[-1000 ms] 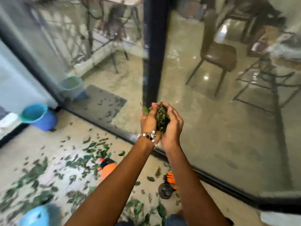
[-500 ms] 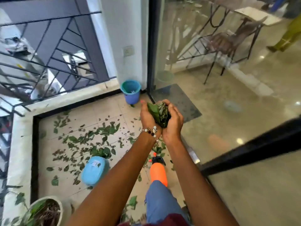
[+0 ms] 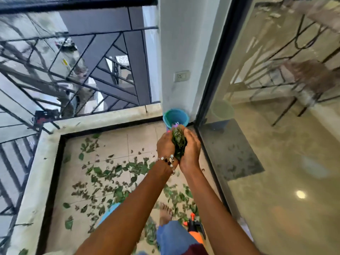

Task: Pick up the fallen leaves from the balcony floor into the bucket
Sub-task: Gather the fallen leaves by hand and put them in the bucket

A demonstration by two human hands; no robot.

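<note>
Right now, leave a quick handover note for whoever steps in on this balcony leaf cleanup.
Left hand and right hand: cupped together, gripping a bundle of green leaves.
Bucket: small teal plastic bucket in the far corner, beside the white wall and glass door; the hands are in front of it.
Done: one handful gathered, not yet dropped in.
Left: drop this handful in, then collect the many scattered green leaves on the pale tiled floor.
</note>
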